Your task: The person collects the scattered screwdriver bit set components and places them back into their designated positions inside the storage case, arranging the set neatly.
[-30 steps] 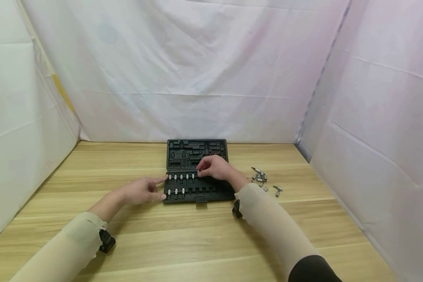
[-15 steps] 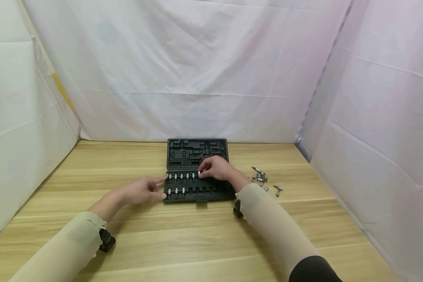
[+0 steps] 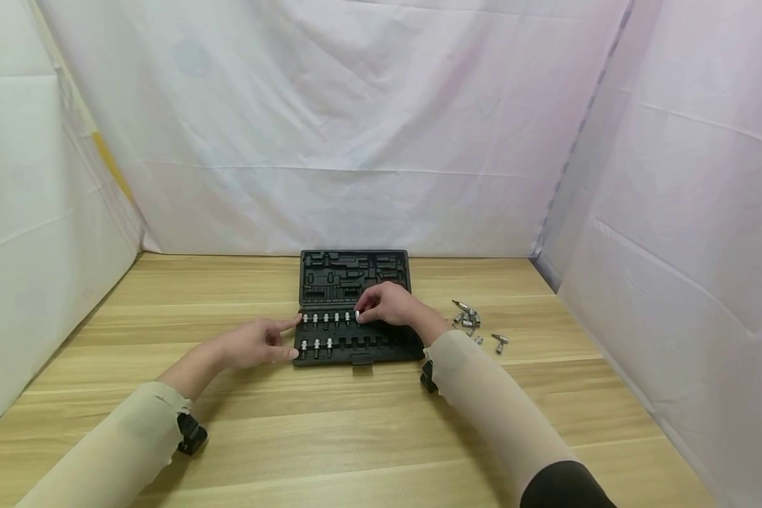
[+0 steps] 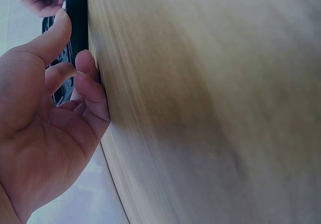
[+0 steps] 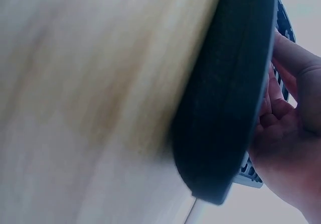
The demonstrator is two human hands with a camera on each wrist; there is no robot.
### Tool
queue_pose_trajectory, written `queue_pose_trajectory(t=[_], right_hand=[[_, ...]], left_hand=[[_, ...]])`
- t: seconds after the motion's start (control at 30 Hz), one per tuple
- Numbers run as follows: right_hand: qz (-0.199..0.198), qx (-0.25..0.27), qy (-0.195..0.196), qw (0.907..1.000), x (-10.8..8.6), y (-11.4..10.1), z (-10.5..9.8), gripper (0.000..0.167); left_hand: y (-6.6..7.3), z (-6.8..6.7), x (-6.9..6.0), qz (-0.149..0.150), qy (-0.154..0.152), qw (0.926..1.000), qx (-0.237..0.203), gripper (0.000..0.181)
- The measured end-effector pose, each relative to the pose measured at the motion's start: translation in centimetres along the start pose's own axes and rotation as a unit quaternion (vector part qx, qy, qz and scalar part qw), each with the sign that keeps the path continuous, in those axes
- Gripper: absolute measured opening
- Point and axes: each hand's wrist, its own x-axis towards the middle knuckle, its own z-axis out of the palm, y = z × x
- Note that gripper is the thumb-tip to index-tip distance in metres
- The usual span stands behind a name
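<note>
Creased white sheeting (image 3: 330, 141) behind a streaked wood-grain tabletop (image 3: 305, 437). Pinches a small, shiny bit socket (image 3: 358, 317) in the right hand (image 3: 387, 303), at the upper row of an open black moulded-plastic case (image 3: 390, 355). Rests the left hand (image 3: 257, 344), thumb and forefinger apart, against the case's left edge. Rightward, loose metal pieces (image 3: 468, 319).

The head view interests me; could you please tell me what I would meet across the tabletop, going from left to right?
Left hand → three metal bits in the near row of the black case → right hand → loose cluster of metal pieces → separate loose pair.
</note>
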Motion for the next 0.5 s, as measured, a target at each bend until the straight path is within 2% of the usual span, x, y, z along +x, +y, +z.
queue_pose_trajectory(t=[0.27,0.5], right_hand=[[-0.020,0.002,0.036,0.9991,0.2,0.4,-0.8,0.020],[-0.026,-0.029,0.000,0.9992,0.9,0.5,-1.1,0.041]], left_hand=[[-0.1,0.0,0.0,0.007,0.002,1.0000,0.005,0.085],[-0.3,-0.1,-0.1,0.002,0.006,0.9999,0.011,0.085]])
